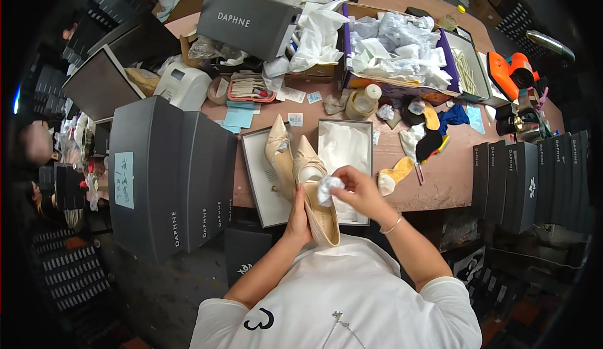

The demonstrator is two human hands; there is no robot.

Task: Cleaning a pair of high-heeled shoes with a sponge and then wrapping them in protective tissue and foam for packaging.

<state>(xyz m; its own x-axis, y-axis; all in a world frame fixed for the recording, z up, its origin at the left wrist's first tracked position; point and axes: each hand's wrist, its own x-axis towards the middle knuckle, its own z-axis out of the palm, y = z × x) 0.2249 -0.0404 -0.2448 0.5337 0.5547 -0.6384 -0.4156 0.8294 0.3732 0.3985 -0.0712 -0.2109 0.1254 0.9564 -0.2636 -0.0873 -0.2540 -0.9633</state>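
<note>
My left hand [298,221] is closed round the side of a beige pointed flat shoe [323,224], its toe toward the far side and its heel near my shirt. Pinched in the fingers of my right hand [362,192] is a crumpled wad of white paper [328,190], held at the shoe's opening. The matching beige shoe [278,151] lies to the left in an open grey shoebox [258,206]. Beside it, white tissue paper [345,148] lines the other half of the box, partly covered by my right hand.
Tall dark shoeboxes [151,179] stand at left, and more [527,185] at right. A purple box [453,72] full of crumpled paper is at the back. Nearer are a tape roll with a bottle [363,102], yellow-and-white cloth [396,174] and blue paper slips [239,116].
</note>
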